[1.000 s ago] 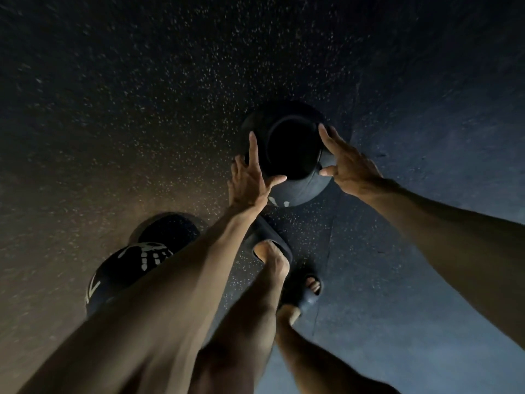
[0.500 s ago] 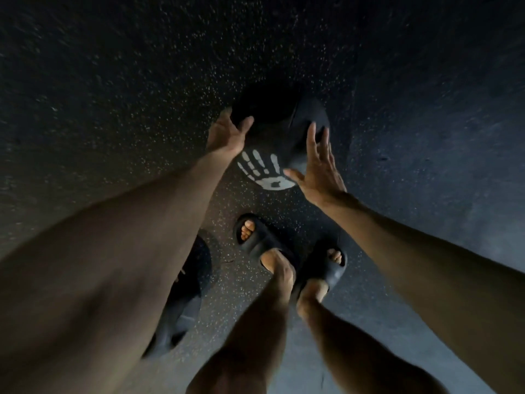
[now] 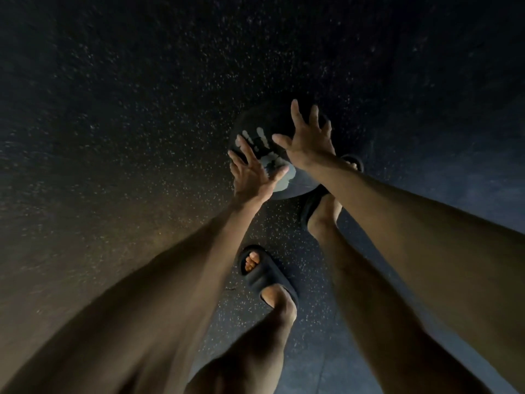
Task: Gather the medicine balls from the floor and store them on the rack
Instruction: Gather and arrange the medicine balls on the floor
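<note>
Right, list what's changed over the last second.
The medicine ball rolled, turning its white handprint upward. The right foot stepped forward beside it; the second ball left the view. Left hand and right hand stay open, spread at the ball's sides, still on the floor.

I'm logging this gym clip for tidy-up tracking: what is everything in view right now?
medicine ball: 1, black with a pale handprint, between the two hands
floor: 1, dark with pale speckles, all around
slide sandals: 2, black, on the feet; one beside the ball, one nearer the camera
bare legs: 2, bottom centre
left hand: 1, fingers spread, at the ball's lower left
right hand: 1, fingers spread, over the ball's upper right
</note>
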A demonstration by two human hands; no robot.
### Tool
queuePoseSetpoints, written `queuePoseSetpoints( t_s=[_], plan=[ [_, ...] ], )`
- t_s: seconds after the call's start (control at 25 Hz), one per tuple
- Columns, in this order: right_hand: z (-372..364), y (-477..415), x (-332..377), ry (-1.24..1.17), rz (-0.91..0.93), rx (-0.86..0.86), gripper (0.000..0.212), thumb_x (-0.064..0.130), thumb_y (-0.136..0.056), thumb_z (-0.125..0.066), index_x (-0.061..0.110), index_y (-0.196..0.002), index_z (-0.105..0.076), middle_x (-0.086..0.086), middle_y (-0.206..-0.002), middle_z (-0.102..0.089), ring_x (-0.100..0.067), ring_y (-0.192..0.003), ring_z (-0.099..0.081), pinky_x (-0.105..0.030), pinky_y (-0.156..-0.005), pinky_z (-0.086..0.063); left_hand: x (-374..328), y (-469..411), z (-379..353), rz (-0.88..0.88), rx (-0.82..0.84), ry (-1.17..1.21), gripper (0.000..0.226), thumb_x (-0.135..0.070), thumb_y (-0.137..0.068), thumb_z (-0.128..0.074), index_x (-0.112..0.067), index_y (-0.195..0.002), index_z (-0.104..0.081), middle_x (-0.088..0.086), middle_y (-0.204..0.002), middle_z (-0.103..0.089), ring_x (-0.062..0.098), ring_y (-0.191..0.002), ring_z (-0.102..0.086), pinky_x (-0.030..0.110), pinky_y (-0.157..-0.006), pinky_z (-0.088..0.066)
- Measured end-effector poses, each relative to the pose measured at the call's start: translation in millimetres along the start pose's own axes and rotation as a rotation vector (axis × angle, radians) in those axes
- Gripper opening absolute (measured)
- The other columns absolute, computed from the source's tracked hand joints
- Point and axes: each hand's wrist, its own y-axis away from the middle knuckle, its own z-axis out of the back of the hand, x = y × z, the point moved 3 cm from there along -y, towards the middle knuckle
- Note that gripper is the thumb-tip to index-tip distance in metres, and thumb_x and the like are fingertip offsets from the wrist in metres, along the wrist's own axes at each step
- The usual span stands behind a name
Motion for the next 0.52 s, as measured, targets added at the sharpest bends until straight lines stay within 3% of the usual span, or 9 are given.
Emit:
queuePoseSetpoints(
  t_s=[0.16, 0.32, 0.4, 0.52],
  plan=[
    [30, -34, -2, -0.064, 0.022, -0.005, 0.073, 0.059, -0.100, -0.037, 0.034, -0.159, -0.002, -0.005, -0.168, 0.004, -0.046, -0.151, 0.003, -0.055, -0.123, -0.011, -25, -29, 12, 0.012, -0.045, 0.003, 0.127, -0.075, -0.075, -0.063, -0.015, -0.158, 0.011, 0.019, -0.166, 0.007, 0.039, -0.153, 0.004, 0.051, -0.122, -0.008],
    [40, -21, -30, -0.135, 0.189, -0.171, 0.063, 0.047, -0.106, -0.033, 0.027, -0.161, -0.009, -0.008, -0.168, -0.001, -0.034, -0.154, -0.006, -0.052, -0.122, -0.021, -78, -67, 27, 0.102, -0.082, 0.057, 0.122, -0.075, -0.074, -0.065, -0.021, -0.159, 0.002, 0.018, -0.165, -0.001, 0.038, -0.152, -0.001, 0.054, -0.123, -0.014],
    [38, -11, -44, -0.119, 0.227, -0.208, 0.066, 0.044, -0.105, -0.037, 0.028, -0.161, -0.004, -0.008, -0.168, 0.003, -0.033, -0.154, -0.007, -0.052, -0.122, -0.023, -109, -90, 34, 0.182, -0.090, 0.014, 0.117, -0.076, -0.073, -0.064, -0.025, -0.159, -0.003, 0.018, -0.162, -0.009, 0.040, -0.148, -0.011, 0.057, -0.118, -0.023],
    [47, -20, -49, -0.088, 0.221, -0.160, 0.089, 0.054, -0.096, -0.052, 0.030, -0.160, 0.005, -0.009, -0.167, 0.011, -0.035, -0.154, 0.001, -0.049, -0.121, -0.018, -143, -120, 40, 0.247, -0.113, -0.038, 0.105, -0.078, -0.076, -0.058, -0.028, -0.157, -0.014, 0.017, -0.159, -0.017, 0.040, -0.145, -0.017, 0.058, -0.116, -0.026]
  ],
)
